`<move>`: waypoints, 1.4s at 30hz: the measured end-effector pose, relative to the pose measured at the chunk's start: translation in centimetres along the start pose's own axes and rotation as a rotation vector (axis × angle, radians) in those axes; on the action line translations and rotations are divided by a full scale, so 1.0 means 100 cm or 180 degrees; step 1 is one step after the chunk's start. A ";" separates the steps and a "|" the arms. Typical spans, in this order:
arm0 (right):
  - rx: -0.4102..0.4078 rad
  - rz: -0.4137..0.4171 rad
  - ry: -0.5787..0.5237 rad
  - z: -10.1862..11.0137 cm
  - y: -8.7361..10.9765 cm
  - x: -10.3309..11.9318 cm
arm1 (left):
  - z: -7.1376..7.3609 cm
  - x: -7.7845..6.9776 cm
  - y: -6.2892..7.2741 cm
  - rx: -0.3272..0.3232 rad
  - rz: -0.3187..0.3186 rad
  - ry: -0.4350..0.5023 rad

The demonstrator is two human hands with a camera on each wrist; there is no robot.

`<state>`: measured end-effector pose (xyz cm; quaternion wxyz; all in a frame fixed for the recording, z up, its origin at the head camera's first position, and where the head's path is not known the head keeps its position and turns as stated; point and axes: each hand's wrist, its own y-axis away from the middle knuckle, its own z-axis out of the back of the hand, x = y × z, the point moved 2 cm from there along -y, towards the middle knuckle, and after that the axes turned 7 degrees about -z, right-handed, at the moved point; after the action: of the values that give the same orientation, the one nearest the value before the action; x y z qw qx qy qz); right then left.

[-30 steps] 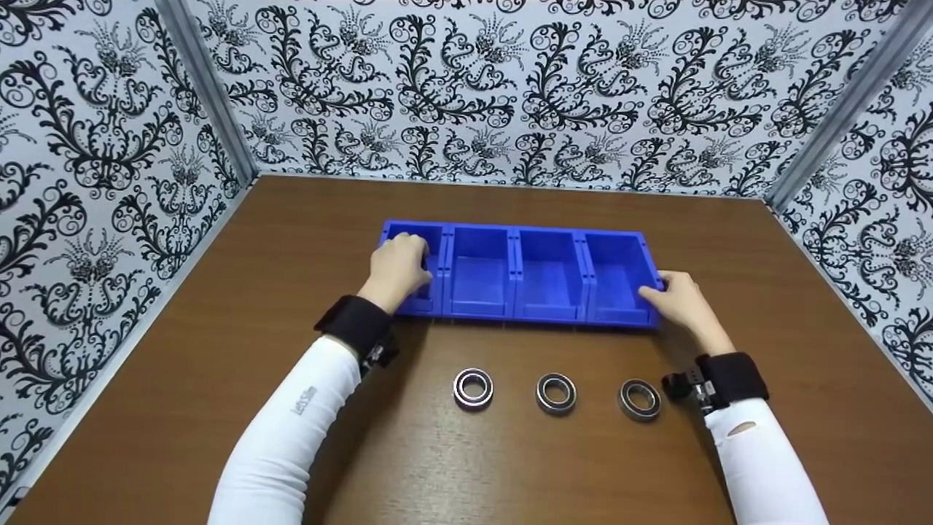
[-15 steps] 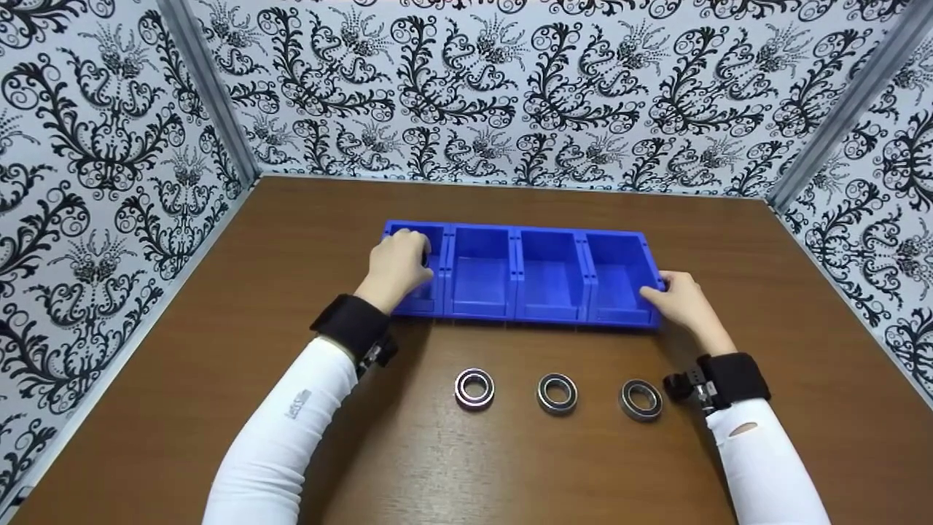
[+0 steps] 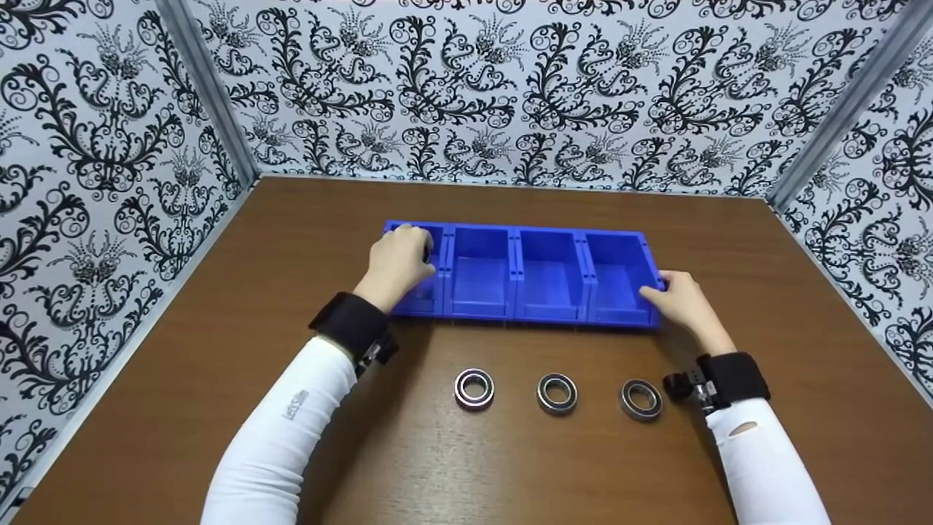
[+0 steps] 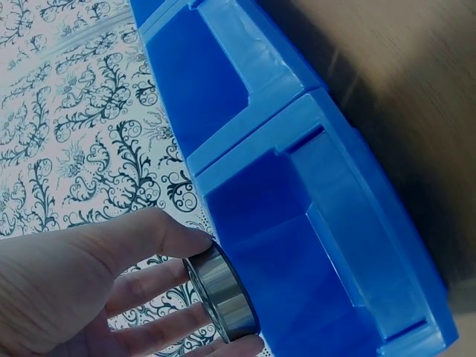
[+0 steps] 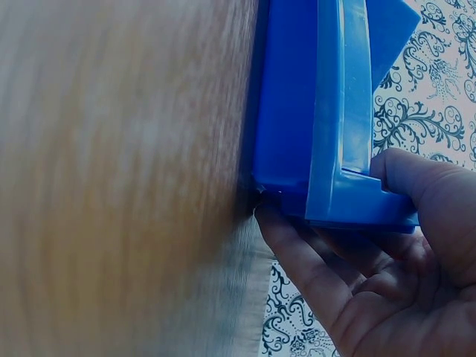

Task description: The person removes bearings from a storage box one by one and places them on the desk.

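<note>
A row of joined blue bins [image 3: 479,281] stands on the table, its compartments facing the front. My left hand [image 3: 397,264] is over the leftmost compartment. In the left wrist view a shiny steel bearing [image 4: 223,291] is pinched between its thumb and fingers, beside the bin's opening. At the other end my right hand [image 3: 681,300] grips the right side wall of the bins, thumb over the edge and fingers along the outside, as the right wrist view shows. Three more bearings lie flat in front: a left one [image 3: 474,389], a middle one [image 3: 556,394] and a right one [image 3: 641,399].
The brown wooden table [image 3: 291,219] is bounded by patterned wall panels [image 3: 510,95] at the back and sides. Metal corner posts [image 3: 208,87] rise at the back corners. Both wrists wear black straps with cameras.
My left hand has risen slightly over the leftmost compartment, with the bearing in its fingers. The right hand, the bins and the three bearings on the table stay put.
</note>
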<state>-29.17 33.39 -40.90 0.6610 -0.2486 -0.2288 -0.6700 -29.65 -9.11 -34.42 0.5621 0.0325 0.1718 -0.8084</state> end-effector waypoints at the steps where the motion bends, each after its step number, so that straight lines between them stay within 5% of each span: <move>1: 0.0001 -0.0006 0.0003 0.000 0.000 0.000 | 0.000 0.000 0.000 0.0001 -0.0001 -0.0001; 15: 0.0143 -0.0159 -0.0002 -0.002 0.001 -0.001 | 0.007 -0.004 0.008 -0.0119 -0.0077 0.0112; 42: 0.0101 -0.0101 -0.0063 -0.001 0.000 0.000 | 0.020 -0.013 0.025 0.0042 -0.0077 0.0151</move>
<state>-29.14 33.36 -40.95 0.6519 -0.2410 -0.2498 -0.6742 -26.61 -9.34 -32.81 0.5478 0.0532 0.1802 -0.8152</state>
